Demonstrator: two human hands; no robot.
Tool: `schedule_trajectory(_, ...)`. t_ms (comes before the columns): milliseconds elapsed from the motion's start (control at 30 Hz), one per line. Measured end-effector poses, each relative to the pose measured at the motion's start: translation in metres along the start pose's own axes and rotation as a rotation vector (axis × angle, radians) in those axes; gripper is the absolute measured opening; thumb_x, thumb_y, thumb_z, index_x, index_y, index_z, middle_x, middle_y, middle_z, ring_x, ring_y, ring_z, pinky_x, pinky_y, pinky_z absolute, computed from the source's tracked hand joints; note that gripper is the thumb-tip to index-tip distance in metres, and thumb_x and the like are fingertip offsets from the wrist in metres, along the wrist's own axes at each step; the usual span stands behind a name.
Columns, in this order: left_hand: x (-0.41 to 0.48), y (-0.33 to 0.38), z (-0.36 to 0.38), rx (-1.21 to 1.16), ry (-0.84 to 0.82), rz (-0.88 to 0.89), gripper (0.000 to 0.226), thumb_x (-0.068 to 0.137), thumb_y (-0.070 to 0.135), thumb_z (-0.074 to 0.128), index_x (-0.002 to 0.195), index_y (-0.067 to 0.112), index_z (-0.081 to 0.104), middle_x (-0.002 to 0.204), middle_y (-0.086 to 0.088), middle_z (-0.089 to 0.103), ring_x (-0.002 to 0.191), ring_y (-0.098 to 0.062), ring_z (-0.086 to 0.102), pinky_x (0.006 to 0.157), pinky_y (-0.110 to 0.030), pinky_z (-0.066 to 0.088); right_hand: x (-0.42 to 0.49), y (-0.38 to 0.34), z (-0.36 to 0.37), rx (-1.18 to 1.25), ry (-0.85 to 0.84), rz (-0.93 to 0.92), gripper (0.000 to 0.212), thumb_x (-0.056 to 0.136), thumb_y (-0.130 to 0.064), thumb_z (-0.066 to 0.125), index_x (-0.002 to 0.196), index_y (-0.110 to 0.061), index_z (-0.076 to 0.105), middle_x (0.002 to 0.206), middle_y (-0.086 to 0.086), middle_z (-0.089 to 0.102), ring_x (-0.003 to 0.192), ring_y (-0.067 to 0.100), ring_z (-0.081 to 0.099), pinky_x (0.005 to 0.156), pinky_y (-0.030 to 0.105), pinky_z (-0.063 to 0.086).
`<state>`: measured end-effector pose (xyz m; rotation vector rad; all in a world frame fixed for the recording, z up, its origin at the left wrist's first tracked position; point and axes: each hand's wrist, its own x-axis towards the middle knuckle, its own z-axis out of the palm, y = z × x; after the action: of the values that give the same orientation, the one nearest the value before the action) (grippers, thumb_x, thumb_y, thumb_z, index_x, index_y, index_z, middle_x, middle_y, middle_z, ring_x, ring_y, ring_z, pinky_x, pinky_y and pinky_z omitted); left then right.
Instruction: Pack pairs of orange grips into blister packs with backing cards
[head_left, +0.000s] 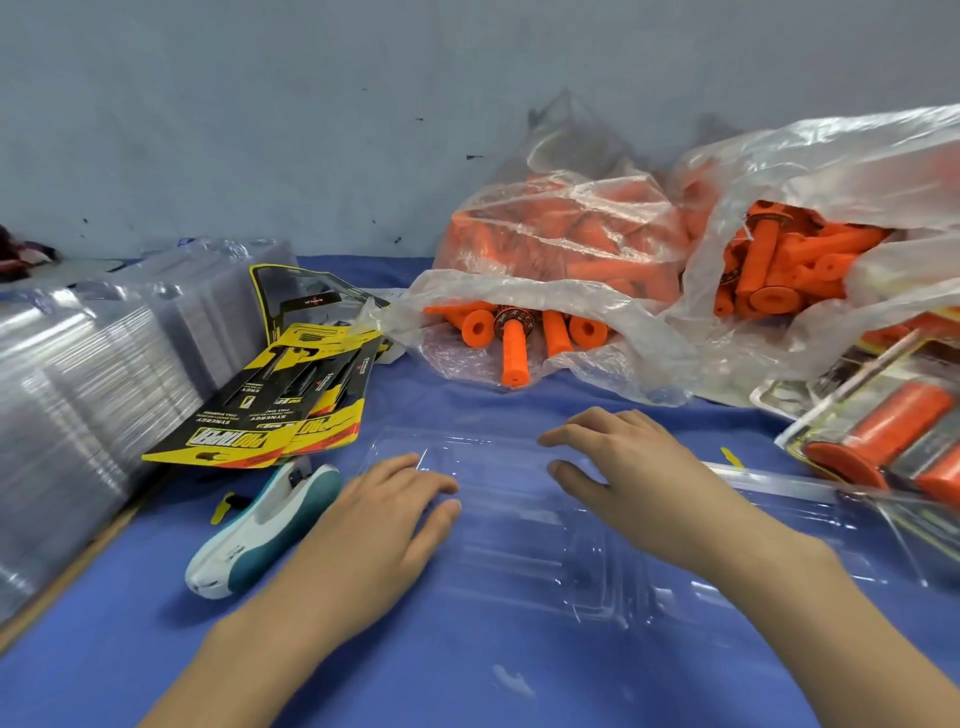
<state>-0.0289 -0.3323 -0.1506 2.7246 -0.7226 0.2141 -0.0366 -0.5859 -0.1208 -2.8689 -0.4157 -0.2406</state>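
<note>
A clear empty blister pack (524, 525) lies open on the blue cloth in front of me. My left hand (374, 525) rests flat on its left edge with fingers straight. My right hand (623, 467) hovers over or touches its right part, fingers relaxed and spread. Loose orange grips (514, 348) spill from a clear plastic bag (545, 244) behind the pack. A second bag (810, 171) at the right holds more grips (769, 265). Yellow and black backing cards (270, 415) lie fanned at the left.
Stacks of empty clear blisters (88, 384) fill the left side. A white and teal stapler (265, 525) lies beside my left hand. Finished packs with orange grips (893, 426) sit at the right edge. A grey wall closes the back.
</note>
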Motion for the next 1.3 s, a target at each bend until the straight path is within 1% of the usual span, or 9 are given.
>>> schedule_trajectory(200, 0.001, -0.002, -0.002, 0.029, -0.041, 0.004, 0.043, 0.092, 0.064, 0.041, 0.128, 0.042, 0.049, 0.132, 0.026, 0.049, 0.141, 0.004, 0.017, 0.108, -0.020, 0.022, -0.002, -0.005, -0.003, -0.011, 0.014, 0.056, 0.039, 0.102, -0.048, 0.036, 0.139, -0.041, 0.045, 0.138, -0.016, 0.047, 0.123, 0.015, 0.043, 0.105, 0.028, 0.026)
schedule_trajectory(300, 0.003, -0.004, -0.003, 0.036, -0.017, -0.008, 0.040, 0.092, 0.064, 0.041, 0.125, 0.044, 0.052, 0.127, 0.027, 0.053, 0.140, 0.005, 0.020, 0.106, -0.022, 0.027, -0.007, 0.016, -0.014, -0.098, 0.071, 0.256, 0.039, 0.102, -0.048, 0.036, 0.136, -0.036, 0.051, 0.133, -0.007, 0.055, 0.120, 0.022, 0.050, 0.102, 0.034, 0.032)
schedule_trajectory(433, 0.003, -0.005, -0.005, 0.040, -0.003, -0.034, 0.036, 0.090, 0.065, 0.043, 0.118, 0.046, 0.054, 0.112, 0.028, 0.056, 0.136, 0.005, 0.026, 0.101, -0.024, 0.033, -0.021, 0.050, -0.028, -0.117, -0.084, 0.494, 0.033, 0.101, -0.043, 0.035, 0.114, -0.027, 0.061, 0.109, 0.001, 0.066, 0.095, 0.024, 0.062, 0.080, 0.035, 0.051)
schedule_trajectory(533, 0.004, -0.003, -0.008, 0.013, -0.015, -0.032, 0.042, 0.081, 0.072, 0.037, 0.110, 0.048, 0.055, 0.103, 0.029, 0.058, 0.130, 0.006, 0.032, 0.097, -0.025, 0.038, -0.029, 0.057, -0.040, -0.036, -0.107, 0.547, 0.031, 0.100, -0.045, 0.038, 0.105, -0.027, 0.063, 0.097, 0.002, 0.067, 0.082, 0.022, 0.061, 0.075, 0.035, 0.053)
schedule_trajectory(667, 0.004, -0.003, -0.010, -0.065, -0.011, -0.046, 0.040, 0.072, 0.077, 0.031, 0.096, 0.053, 0.053, 0.094, 0.031, 0.060, 0.118, 0.011, 0.037, 0.090, -0.026, 0.041, -0.026, 0.046, -0.060, -0.181, 0.106, 0.451, 0.034, 0.099, -0.051, 0.038, 0.115, -0.031, 0.060, 0.107, 0.000, 0.069, 0.095, 0.026, 0.059, 0.071, 0.034, 0.041)
schedule_trajectory(800, 0.009, 0.010, -0.002, -0.045, 0.089, -0.049, 0.045, 0.083, 0.078, 0.037, 0.103, 0.046, 0.062, 0.087, 0.028, 0.060, 0.108, 0.002, 0.048, 0.086, -0.026, 0.035, -0.016, 0.035, -0.076, -0.253, 0.289, 0.360, 0.042, 0.099, -0.049, 0.036, 0.133, -0.031, 0.053, 0.123, 0.000, 0.063, 0.118, 0.030, 0.048, 0.105, 0.044, 0.030)
schedule_trajectory(933, 0.015, 0.019, 0.006, 0.111, 0.061, -0.072, 0.045, 0.088, 0.072, 0.036, 0.116, 0.045, 0.057, 0.092, 0.022, 0.057, 0.117, -0.004, 0.043, 0.092, -0.026, 0.028, -0.006, 0.020, -0.060, -0.192, 0.214, 0.219, 0.040, 0.102, -0.043, 0.035, 0.138, -0.032, 0.048, 0.131, 0.000, 0.054, 0.123, 0.028, 0.044, 0.107, 0.038, 0.028)
schedule_trajectory(1133, 0.020, 0.021, 0.002, 0.094, 0.069, -0.098, 0.041, 0.094, 0.063, 0.035, 0.123, 0.042, 0.054, 0.103, 0.019, 0.057, 0.115, -0.006, 0.046, 0.096, -0.027, 0.031, 0.003, -0.002, -0.008, -0.129, 0.044, 0.069, 0.043, 0.104, -0.045, 0.032, 0.145, -0.035, 0.038, 0.139, -0.010, 0.045, 0.127, 0.019, 0.042, 0.108, 0.030, 0.022)
schedule_trajectory(1300, 0.028, 0.006, -0.020, 0.019, 0.341, -0.139, 0.028, 0.095, 0.042, 0.053, 0.116, 0.026, 0.064, 0.104, 0.004, 0.061, 0.102, -0.020, 0.056, 0.090, -0.037, 0.044, 0.006, -0.001, 0.006, -0.098, 0.041, 0.038, 0.043, 0.103, -0.045, 0.032, 0.145, -0.037, 0.038, 0.142, -0.014, 0.041, 0.130, 0.016, 0.038, 0.110, 0.029, 0.022)
